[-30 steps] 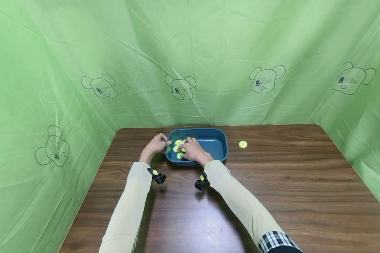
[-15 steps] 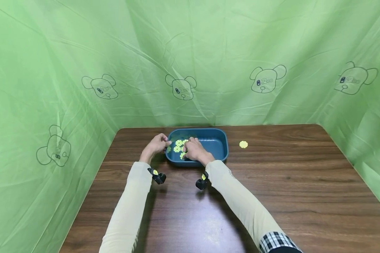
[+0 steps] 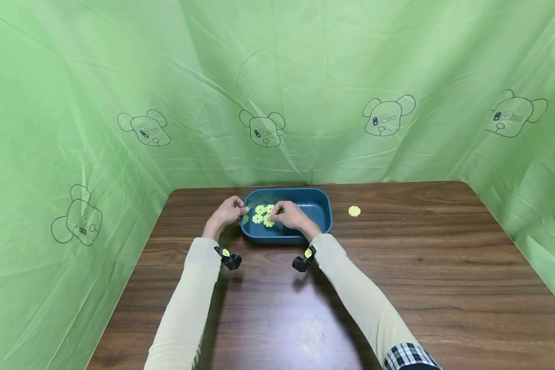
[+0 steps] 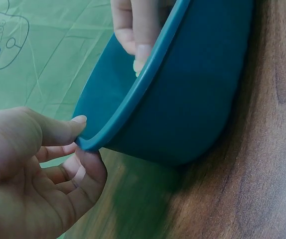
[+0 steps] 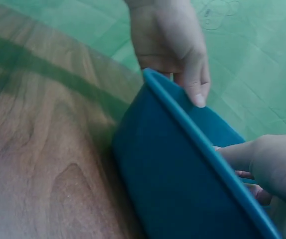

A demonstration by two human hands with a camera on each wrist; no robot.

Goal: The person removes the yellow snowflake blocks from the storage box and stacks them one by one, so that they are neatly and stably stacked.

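A dark blue rectangular basin stands at the table's far side. At its left end my left hand pinches the rim between thumb and fingers, plainly seen in the left wrist view. Several flat yellow flower-shaped pieces lie together in the basin's left half. My right hand reaches over the near rim with fingertips bent down among them. In the left wrist view it pinches a yellow piece, mostly hidden by the rim and fingers. The right wrist view shows the right fingers inside the basin, their tips hidden.
One more yellow flower-shaped piece lies on the brown wooden table, right of the basin. Green curtains with bear-head drawings hang behind the table and at both sides.
My right hand has shifted right and slightly up, and its fingers have lifted a little. The nearest yellow piece has moved right, then up towards the others. My left hand stays at the rim.
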